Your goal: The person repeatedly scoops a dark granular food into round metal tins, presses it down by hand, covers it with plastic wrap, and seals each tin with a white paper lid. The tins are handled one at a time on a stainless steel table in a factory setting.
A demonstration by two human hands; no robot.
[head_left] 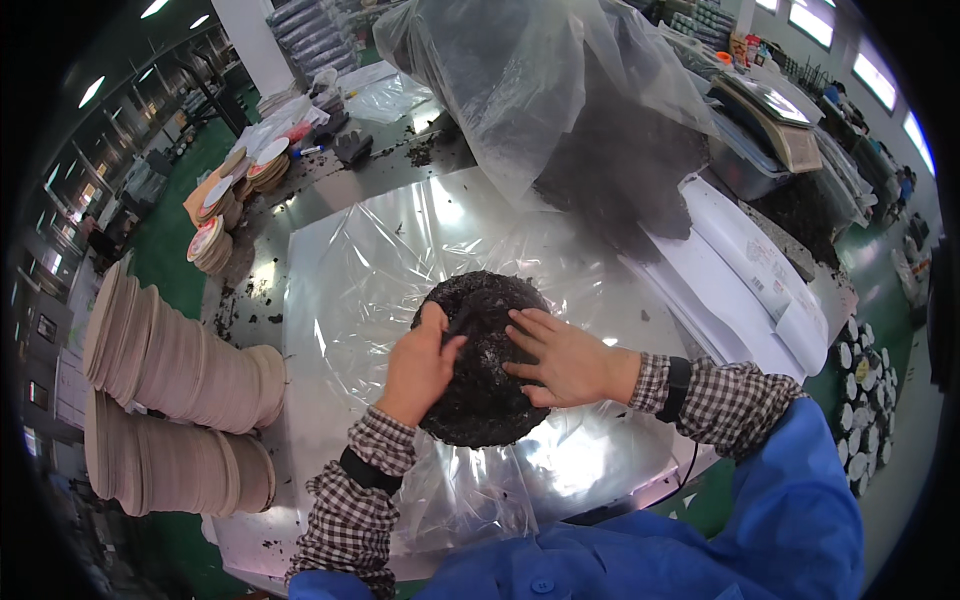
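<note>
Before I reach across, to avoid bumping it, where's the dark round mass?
In the head view, the dark round mass lies centrally on clear plastic film, under the left hand and right hand.

One dark round cake (pixel 486 392), two long disc stacks (pixel 190 355) (pixel 180 468) and two black armbands (pixel 369 470) (pixel 677 388) show.

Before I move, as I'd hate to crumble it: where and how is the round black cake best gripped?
Probably hold the round black cake by its left and right edges, coming in from both sides, low on the rim. It is broad and round, lies on clear film, and its rough surface looks crumbly. The left hand and right hand touch those two sides.
</note>
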